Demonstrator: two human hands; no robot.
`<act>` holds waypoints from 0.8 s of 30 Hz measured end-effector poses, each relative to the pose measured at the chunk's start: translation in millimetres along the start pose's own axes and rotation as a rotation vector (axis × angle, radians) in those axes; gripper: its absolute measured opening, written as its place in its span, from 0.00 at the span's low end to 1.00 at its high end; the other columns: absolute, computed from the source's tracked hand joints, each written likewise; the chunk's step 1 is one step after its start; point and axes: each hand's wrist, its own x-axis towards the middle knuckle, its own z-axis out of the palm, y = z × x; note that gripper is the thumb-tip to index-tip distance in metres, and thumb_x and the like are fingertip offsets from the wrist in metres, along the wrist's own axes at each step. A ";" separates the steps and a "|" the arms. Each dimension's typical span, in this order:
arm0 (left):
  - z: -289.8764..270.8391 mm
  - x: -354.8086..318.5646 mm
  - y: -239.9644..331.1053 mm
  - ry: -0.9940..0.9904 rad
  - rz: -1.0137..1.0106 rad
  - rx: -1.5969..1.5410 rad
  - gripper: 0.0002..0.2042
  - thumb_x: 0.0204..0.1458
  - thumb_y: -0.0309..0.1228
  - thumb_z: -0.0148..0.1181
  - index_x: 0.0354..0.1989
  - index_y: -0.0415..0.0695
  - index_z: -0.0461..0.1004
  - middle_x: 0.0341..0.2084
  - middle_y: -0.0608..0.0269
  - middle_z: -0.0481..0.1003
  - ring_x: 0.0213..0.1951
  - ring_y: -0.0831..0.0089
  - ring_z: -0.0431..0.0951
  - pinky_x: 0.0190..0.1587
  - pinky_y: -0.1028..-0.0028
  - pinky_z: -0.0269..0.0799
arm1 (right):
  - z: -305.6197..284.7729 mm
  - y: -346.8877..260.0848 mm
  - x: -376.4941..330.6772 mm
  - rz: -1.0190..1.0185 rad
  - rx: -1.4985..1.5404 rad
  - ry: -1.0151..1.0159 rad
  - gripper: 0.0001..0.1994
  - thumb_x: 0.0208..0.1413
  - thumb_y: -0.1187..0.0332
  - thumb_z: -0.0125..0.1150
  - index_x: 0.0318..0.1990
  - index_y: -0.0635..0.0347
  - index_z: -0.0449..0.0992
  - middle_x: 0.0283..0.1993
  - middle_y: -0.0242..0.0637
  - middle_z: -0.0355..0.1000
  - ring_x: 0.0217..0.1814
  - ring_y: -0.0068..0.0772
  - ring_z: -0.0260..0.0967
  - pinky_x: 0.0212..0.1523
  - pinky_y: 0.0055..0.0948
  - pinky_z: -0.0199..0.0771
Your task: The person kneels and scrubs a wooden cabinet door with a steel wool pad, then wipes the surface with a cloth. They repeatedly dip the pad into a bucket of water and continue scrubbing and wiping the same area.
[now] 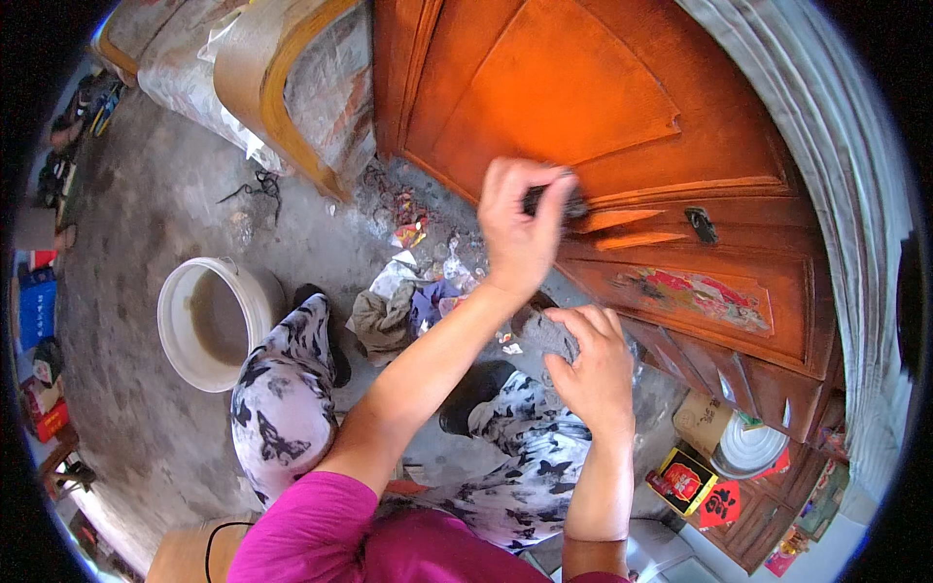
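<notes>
My left hand [520, 228], slightly blurred, is closed on a small dark pad [556, 200] against the orange-brown wooden cabinet door [554, 87]. Whether the pad is steel wool or a sponge I cannot make out. Lower and to the right, my right hand [595, 364] has thumb and fingers curled around a grey cloth [546, 335]. It is in front of the lower cabinet panel, where a torn red and pink paper patch [695, 296] clings. A dark metal lock plate [701, 224] sits above that patch.
A white bucket [170, 330] of murky water stands left of my knee. Crumpled rags [381, 325] and litter lie on the concrete floor by the cabinet's base. A wood-trimmed sofa [292, 97] stands at the far left, a pale curtain [826, 107] hangs right, boxes [680, 481] sit lower right.
</notes>
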 end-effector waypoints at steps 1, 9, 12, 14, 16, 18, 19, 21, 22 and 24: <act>4.9 11.4 23.1 0.014 0.151 -0.044 0.09 0.46 0.23 0.76 0.33 0.43 0.81 0.33 0.58 0.78 0.40 0.63 0.78 0.44 0.68 0.74 | 1.2 -0.5 -0.1 -0.011 -0.015 0.006 0.21 0.43 0.70 0.68 0.50 0.52 0.80 0.48 0.36 0.75 0.54 0.46 0.70 0.53 0.43 0.76; 7.6 11.1 -15.8 -0.019 0.556 0.135 0.13 0.40 0.21 0.77 0.36 0.47 0.83 0.37 0.59 0.71 0.41 0.58 0.73 0.44 0.62 0.70 | -3.1 -5.4 1.7 -0.009 -0.022 -0.009 0.21 0.43 0.70 0.69 0.49 0.50 0.81 0.48 0.34 0.75 0.53 0.44 0.71 0.52 0.41 0.76; -8.9 -41.3 -92.4 0.021 0.137 0.233 0.11 0.45 0.21 0.74 0.34 0.46 0.79 0.34 0.56 0.70 0.40 0.55 0.72 0.45 0.61 0.69 | -2.6 -5.7 -0.5 -0.003 -0.010 -0.014 0.22 0.43 0.71 0.69 0.50 0.49 0.81 0.48 0.34 0.75 0.53 0.44 0.71 0.53 0.40 0.76; -16.0 -69.9 -135.3 0.039 -0.081 0.305 0.09 0.51 0.26 0.73 0.33 0.42 0.77 0.33 0.56 0.75 0.39 0.59 0.75 0.42 0.63 0.71 | -3.2 -5.3 -5.9 0.007 -0.012 -0.010 0.22 0.43 0.71 0.69 0.50 0.49 0.81 0.48 0.34 0.75 0.53 0.43 0.71 0.53 0.40 0.76; -45.2 -70.0 -202.1 0.059 -0.438 0.178 0.08 0.55 0.27 0.71 0.33 0.40 0.76 0.31 0.57 0.77 0.37 0.64 0.76 0.41 0.66 0.71 | -2.0 -15.4 2.9 -0.057 -0.013 -0.025 0.21 0.43 0.70 0.69 0.50 0.48 0.81 0.48 0.34 0.75 0.53 0.43 0.71 0.53 0.40 0.76; -44.3 -63.7 -208.6 0.146 -0.690 0.025 0.08 0.58 0.27 0.69 0.33 0.39 0.75 0.31 0.59 0.79 0.35 0.68 0.76 0.41 0.68 0.71 | 2.5 -12.7 5.7 -0.055 -0.014 -0.029 0.21 0.44 0.70 0.69 0.50 0.48 0.81 0.48 0.33 0.75 0.54 0.43 0.71 0.53 0.41 0.76; -22.5 -67.2 -181.5 0.213 -0.780 -0.056 0.08 0.59 0.28 0.68 0.32 0.39 0.75 0.31 0.60 0.80 0.34 0.71 0.76 0.41 0.69 0.71 | 1.7 -5.1 -0.8 -0.006 -0.018 -0.029 0.21 0.44 0.70 0.69 0.50 0.48 0.81 0.48 0.33 0.75 0.54 0.43 0.71 0.53 0.41 0.76; -6.3 -54.8 -158.2 0.386 -0.841 -0.243 0.08 0.60 0.29 0.68 0.33 0.38 0.78 0.32 0.63 0.81 0.35 0.74 0.76 0.42 0.70 0.72 | 0.4 -7.4 1.0 -0.007 -0.015 -0.012 0.20 0.44 0.69 0.69 0.50 0.48 0.81 0.48 0.33 0.75 0.55 0.43 0.71 0.53 0.41 0.76; -0.1 -52.8 -139.1 0.354 -0.884 -0.239 0.08 0.60 0.29 0.68 0.34 0.38 0.78 0.33 0.63 0.81 0.35 0.74 0.76 0.42 0.71 0.72 | -0.1 -3.7 -1.6 0.002 -0.022 -0.006 0.20 0.44 0.69 0.69 0.50 0.48 0.81 0.48 0.32 0.75 0.55 0.43 0.70 0.53 0.41 0.76; 7.8 -49.5 -94.9 0.291 -0.966 -0.232 0.07 0.59 0.29 0.69 0.35 0.37 0.80 0.34 0.63 0.81 0.36 0.75 0.76 0.43 0.71 0.72 | -1.6 1.4 -6.5 0.012 -0.027 -0.001 0.21 0.45 0.68 0.69 0.50 0.47 0.81 0.48 0.32 0.75 0.55 0.43 0.70 0.53 0.41 0.76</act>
